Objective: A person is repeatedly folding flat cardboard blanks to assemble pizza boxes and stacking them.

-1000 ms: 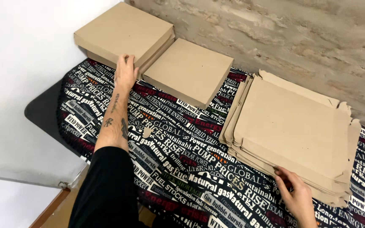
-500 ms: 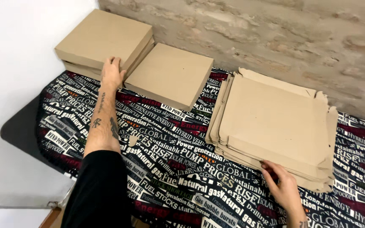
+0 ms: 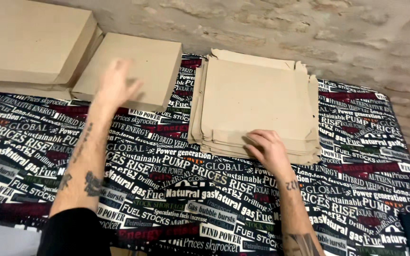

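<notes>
Stack of flat, unfolded cardboard box blanks (image 3: 257, 102) lies right of centre on the table, long edges roughly parallel to the near table edge, flaps showing at the far and side margins. Right hand (image 3: 267, 149) rests on the near edge of this stack, fingers curled over the top sheets at the front lip; thumb side toward the left. Whether the fingers pinch a sheet or only press on it cannot be told.

Left hand (image 3: 117, 87) is blurred, fingers spread and loose, palm down over the near right part of a folded, closed cardboard box (image 3: 134, 64). Contact with the lid cannot be told; nothing is gripped.

This box sits just left of the flat stack, a narrow gap between them. A second folded box (image 3: 29, 40), larger in view, lies at the far left, overlapping another beneath it and touching the first box's left side.

All rest on a tablecloth (image 3: 186, 194) printed with headline lettering in black, white and red. Rough stone wall (image 3: 309, 28) behind.
</notes>
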